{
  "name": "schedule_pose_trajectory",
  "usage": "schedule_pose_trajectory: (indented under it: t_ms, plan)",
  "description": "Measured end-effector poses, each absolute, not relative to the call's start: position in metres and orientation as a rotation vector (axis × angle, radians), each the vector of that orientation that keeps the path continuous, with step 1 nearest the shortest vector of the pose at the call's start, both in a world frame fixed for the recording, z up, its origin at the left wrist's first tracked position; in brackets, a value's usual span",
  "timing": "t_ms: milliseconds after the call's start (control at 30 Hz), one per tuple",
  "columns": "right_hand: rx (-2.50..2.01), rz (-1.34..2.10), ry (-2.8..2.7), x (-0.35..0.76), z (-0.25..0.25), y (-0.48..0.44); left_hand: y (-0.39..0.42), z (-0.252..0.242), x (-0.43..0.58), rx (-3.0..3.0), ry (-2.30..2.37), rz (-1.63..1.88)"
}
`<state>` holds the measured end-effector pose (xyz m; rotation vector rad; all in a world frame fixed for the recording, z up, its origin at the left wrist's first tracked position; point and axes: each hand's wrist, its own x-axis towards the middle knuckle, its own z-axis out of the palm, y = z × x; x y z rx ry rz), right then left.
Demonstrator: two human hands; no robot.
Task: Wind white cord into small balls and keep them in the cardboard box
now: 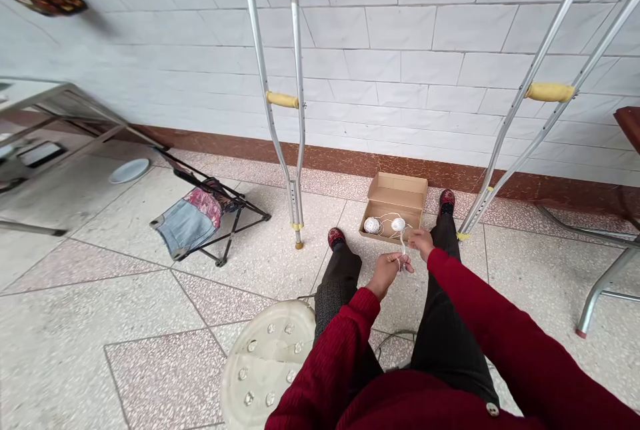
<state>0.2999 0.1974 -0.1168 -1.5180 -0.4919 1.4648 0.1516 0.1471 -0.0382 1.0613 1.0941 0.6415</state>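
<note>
My left hand [390, 272] is closed on white yarn [403, 243], which loops around its fingers between my knees. Just to the right and slightly farther forward, my right hand [421, 242] has its fingers pressed together near the same strand; what they pinch is too small to make out. An open cardboard box [399, 191] lies on the floor beyond my hands. Inside it, at the left, sits a ball of white yarn [372, 225]. A second white, rounded piece [399, 224] shows at the box's front part, with loose strands between the two.
One crutch [283, 99] leans on the wall ahead to the left, another [549, 91] to the right. A round stool [265, 363] stands by my left leg. Farther left are a folding stool [193, 220] and a plate [129, 171]. Metal chair legs [607, 280] stand at the right.
</note>
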Motion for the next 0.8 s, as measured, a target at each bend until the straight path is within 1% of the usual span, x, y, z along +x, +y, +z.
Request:
schedule_pose_trajectory:
  t_ms: [133,300,500,667,800]
  plan:
    - [-1.526,1.536,-0.352,0.294,-0.119,0.14,0.143,-0.034,0.147,0.96,1.06,0.677]
    - [-1.426,1.682,-0.305,0.3,-0.099,0.088,0.118,-0.028,0.146,0.854,0.96,0.652]
    - [-1.225,1.922,-0.49,0.289,-0.071,0.061,0.071,-0.034,0.151,0.903,0.963,0.572]
    - [-1.32,1.83,-0.525,0.275,-0.055,0.05,0.049,-0.043,0.146,1.076,0.986,0.538]
    - [-1.246,1.768,-0.504,0.278,-0.038,0.049,0.041,-0.046,0.136,1.133,0.999,0.512]
